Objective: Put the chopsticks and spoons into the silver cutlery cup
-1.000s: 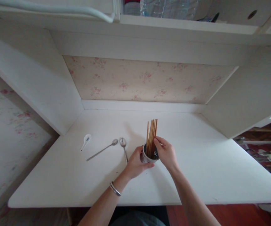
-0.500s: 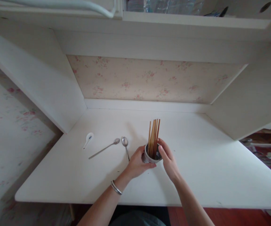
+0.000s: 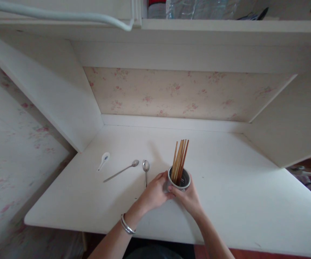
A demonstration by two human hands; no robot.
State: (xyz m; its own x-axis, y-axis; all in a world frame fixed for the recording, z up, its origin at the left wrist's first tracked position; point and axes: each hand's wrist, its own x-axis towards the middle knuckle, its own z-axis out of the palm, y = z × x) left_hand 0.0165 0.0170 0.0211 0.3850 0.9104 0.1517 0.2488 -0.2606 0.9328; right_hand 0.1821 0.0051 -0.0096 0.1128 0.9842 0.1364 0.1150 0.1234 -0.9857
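Note:
A round metal holder [image 3: 184, 182] stands on the white desk [image 3: 236, 201] with several wooden chopsticks [image 3: 180, 160] upright in it. My left hand [image 3: 153, 194] wraps the holder's left side, a bracelet on its wrist. My right hand [image 3: 189, 199] cups the holder's near right side from below the rim. Both hands touch the holder.
Left of the holder lie two metal spoons [image 3: 145, 169] [image 3: 121, 171] and a small white ceramic spoon [image 3: 104, 160]. White side panels close the desk on left and right, with a floral back panel [image 3: 182, 93]. A shelf above carries plastic bottles [image 3: 193, 9].
My right hand left the chopsticks and the rim and dropped down onto the holder's near side. The left hand stayed on the holder. The view shifted slightly.

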